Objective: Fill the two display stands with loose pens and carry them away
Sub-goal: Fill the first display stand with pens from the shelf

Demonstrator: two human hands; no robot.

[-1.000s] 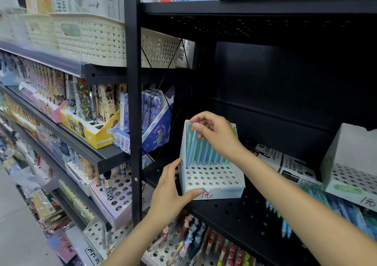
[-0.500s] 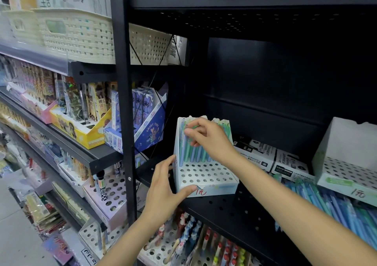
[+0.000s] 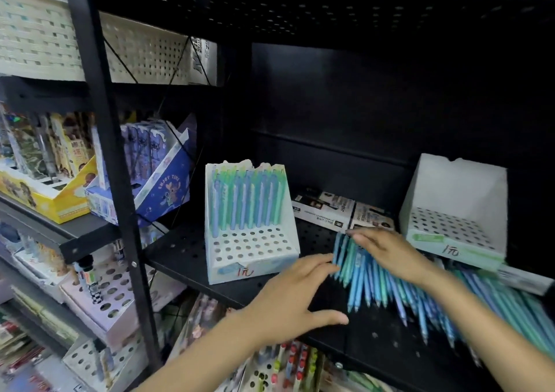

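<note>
A white perforated display stand (image 3: 252, 250) sits on the black shelf (image 3: 180, 247), its back rows filled with blue and green pens, its front holes empty. A second, empty stand (image 3: 456, 211) stands at the right. Between them lies a heap of loose blue and green pens (image 3: 420, 295). My right hand (image 3: 387, 250) rests on the left end of the heap, fingers spread over the pens. My left hand (image 3: 294, 298) is open just left of the heap, its fingertips touching the nearest pens. Whether any pen is gripped is hidden.
Flat black-and-white boxes (image 3: 327, 208) lie behind the heap. On the left shelving, across a black upright post (image 3: 111, 163), stand a blue carton (image 3: 162, 187) and a yellow carton (image 3: 45, 199). Cream baskets (image 3: 39, 37) sit above. More pen stands (image 3: 114, 298) fill the lower shelves.
Both hands have left the partly filled stand and moved right to the heap of loose pens. The view has shifted right and down.
</note>
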